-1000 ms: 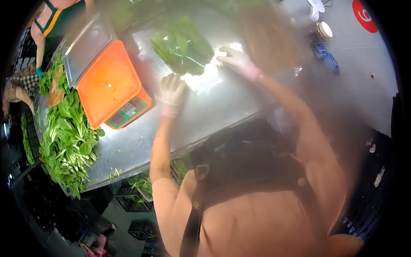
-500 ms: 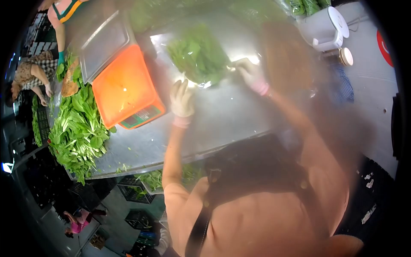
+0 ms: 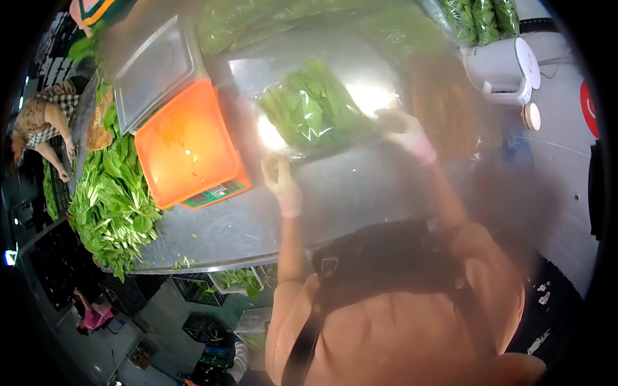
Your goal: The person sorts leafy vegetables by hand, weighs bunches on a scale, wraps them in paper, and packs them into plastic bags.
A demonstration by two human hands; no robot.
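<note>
A clear plastic bag of leafy greens [image 3: 315,109] lies flat on the metal table [image 3: 341,193]. My left hand [image 3: 281,183], in a pale glove, is closed at the bag's near left corner, thumb and fingers pinched on the plastic. My right hand [image 3: 407,135], gloved too with a pinkish cuff, pinches the bag's right edge. The view is hazy here, so the fingertips are soft. To the left of my left hand sits a scale with an orange tray [image 3: 187,145].
Loose greens [image 3: 119,206] are heaped left of the scale, by a clear lidded container [image 3: 154,74]. Bagged greens [image 3: 486,19] and a white appliance [image 3: 502,67] stand at the far right. Crates [image 3: 199,289] sit below the table edge. Other people work at the left.
Both hands and the bag sit slightly lower and further right in view, partly from the camera turning. The bag looks pulled flatter. A co-worker's green-gloved hand has shifted at upper left.
</note>
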